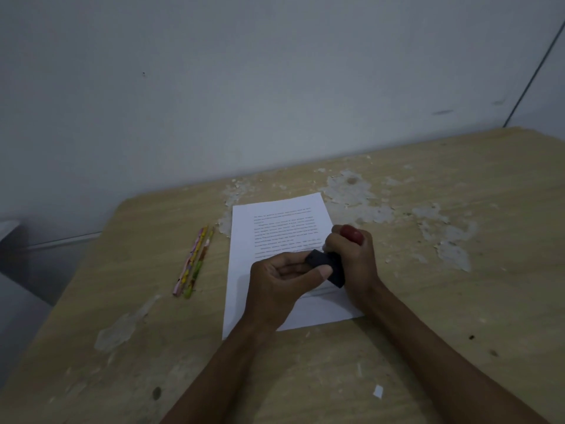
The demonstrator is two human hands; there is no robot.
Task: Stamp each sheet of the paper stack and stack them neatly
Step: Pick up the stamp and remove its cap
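Note:
A white paper stack with printed text lies on the worn wooden table, its top sheet facing up. Above its lower half I hold a stamp with a red knob on top and a black base. My right hand grips the stamp's handle in a fist, with the red knob showing above the fingers. My left hand pinches a small black piece at the stamp's base between thumb and fingers. Whether that piece is a cap or part of the stamp I cannot tell.
Three colourful pencils lie side by side on the table left of the paper. A small white paper scrap sits near the front right. The table surface is peeled in patches, and a grey wall stands right behind it.

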